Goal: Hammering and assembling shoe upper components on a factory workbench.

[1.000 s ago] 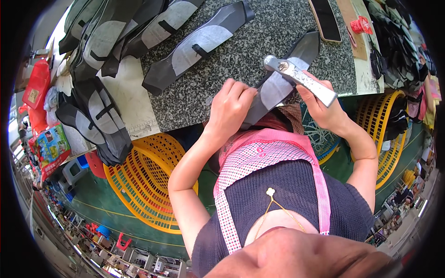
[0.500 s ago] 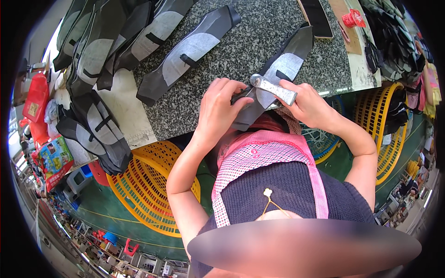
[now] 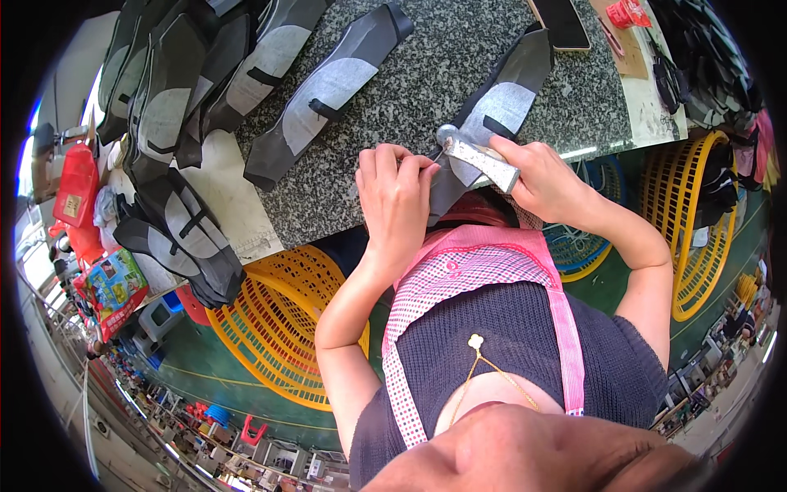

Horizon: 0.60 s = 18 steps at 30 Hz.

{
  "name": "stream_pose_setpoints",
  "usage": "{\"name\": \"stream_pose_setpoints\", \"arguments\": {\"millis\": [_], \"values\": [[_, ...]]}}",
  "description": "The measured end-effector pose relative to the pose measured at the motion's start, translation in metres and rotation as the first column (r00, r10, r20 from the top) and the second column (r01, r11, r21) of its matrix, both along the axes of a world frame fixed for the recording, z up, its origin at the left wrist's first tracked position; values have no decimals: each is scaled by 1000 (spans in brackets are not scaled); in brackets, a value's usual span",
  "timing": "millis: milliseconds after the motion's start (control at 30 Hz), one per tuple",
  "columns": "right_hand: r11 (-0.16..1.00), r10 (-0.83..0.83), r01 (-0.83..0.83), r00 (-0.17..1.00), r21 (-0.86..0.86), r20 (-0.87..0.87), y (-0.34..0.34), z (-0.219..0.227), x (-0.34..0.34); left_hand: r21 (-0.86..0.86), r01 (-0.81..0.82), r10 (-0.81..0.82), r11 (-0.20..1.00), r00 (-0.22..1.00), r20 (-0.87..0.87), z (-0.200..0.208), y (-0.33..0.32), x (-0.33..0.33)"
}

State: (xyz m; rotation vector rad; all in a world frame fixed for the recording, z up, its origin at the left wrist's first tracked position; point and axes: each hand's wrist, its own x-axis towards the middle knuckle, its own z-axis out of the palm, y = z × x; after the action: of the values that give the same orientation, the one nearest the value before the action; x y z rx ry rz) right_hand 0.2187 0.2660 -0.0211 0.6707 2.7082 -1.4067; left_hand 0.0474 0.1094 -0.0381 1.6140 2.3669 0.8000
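A dark grey flat piece, with a pale grey patch and a short black strip, lies slantwise at the near edge of the speckled stone tabletop. My right hand is closed around a hammer. Its silver head, with a rounded end, rests on or just over the piece. My left hand sits at the piece's left edge, fingers curled and pinched together on it; the fingertips are partly hidden. Another such piece lies flat farther left.
Stacked similar pieces fill the left side. A dark phone-like slab, a red wrapper and scissors lie at the far right. Yellow baskets stand below the table at both sides, with a dark heap at the right.
My left hand has turned, its fingers closing in tighter at the piece's edge. The hammer has moved little. The whole view has shifted slightly.
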Motion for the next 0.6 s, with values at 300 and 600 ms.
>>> {"name": "stream_pose_setpoints", "arguments": {"millis": [300,600], "values": [[1000,0,-1,998,-4,-57,-1,-7,2,-251,-158,-7,955,835,-551,-13,6,26],[1000,-11,10,997,-19,-71,-1,-13,5,-197,42,-99,980,952,-290,1,11,11]]}}
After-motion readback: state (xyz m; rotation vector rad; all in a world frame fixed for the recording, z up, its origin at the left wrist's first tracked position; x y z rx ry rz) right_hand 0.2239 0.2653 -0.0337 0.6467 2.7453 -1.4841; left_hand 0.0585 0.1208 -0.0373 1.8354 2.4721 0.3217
